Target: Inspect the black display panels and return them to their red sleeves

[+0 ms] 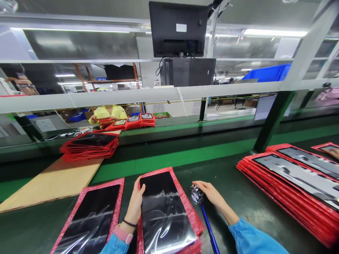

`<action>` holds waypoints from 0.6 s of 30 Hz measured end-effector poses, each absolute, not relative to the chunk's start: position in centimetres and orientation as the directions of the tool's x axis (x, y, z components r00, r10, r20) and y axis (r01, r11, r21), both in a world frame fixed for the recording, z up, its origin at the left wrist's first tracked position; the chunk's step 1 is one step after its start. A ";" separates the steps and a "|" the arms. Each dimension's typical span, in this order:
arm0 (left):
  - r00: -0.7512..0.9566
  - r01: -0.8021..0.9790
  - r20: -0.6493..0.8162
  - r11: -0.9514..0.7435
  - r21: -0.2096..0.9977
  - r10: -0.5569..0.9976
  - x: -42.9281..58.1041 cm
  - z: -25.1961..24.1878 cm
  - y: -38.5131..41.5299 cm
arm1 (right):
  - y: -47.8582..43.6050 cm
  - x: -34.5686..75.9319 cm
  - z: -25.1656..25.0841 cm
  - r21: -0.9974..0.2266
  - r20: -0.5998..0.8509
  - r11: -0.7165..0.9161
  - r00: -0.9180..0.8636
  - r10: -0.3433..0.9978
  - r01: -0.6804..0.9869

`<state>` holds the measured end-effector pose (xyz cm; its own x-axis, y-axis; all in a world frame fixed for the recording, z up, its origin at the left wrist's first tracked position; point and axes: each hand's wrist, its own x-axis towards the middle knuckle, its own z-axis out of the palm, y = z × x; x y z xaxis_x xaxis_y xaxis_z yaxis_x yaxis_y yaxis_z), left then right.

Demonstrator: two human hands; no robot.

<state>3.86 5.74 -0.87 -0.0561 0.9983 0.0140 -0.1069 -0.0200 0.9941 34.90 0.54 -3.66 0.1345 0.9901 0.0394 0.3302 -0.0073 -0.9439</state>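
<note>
My left hand (135, 204) grips the upper left edge of a black glossy screen panel (164, 208) under clear film, its thumb lying on the panel's face. Beneath that panel is a small stack of red bubble-wrap sheets (194, 217). To the left lies another black panel (91, 211) on red bubble wrap. My right hand (209, 192) has its fingers closed on a small chrome tally counter (196, 194), resting on the dark green bench (219, 169). A blue pen (209, 227) lies just below the counter.
At right stands a tall stack of grey-backed panels in red wrap (291, 197). A wooden board (60, 180) at left bears more red-wrapped panels (90, 144). A green post (274, 121), white rail (148, 94) and monitor (180, 30) rise ahead. A co-worker in yellow (111, 112) sits beyond.
</note>
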 end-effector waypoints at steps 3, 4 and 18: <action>-0.067 -0.096 -0.001 -0.006 0.995 0.998 3.9 -1.6 5.8 | 0.5 34.7 -3.7 -0.925 0.031 -0.016 0.117 0.993 0.380; -0.067 -0.093 -0.001 -0.005 0.996 0.998 4.0 -1.8 5.7 | 0.5 34.6 -3.6 -0.918 0.033 -0.020 0.126 0.992 0.396; -0.138 0.178 0.110 -0.084 0.980 0.984 0.5 -2.7 4.7 | -1.6 33.0 -3.2 -0.834 0.384 0.201 0.279 0.880 0.514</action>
<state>0.53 4.71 -2.66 -0.1384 0.9843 0.1095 0.1782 -0.0840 0.9804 33.02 -1.60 -3.18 0.2792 0.8801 0.3839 0.5144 0.2005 -0.8338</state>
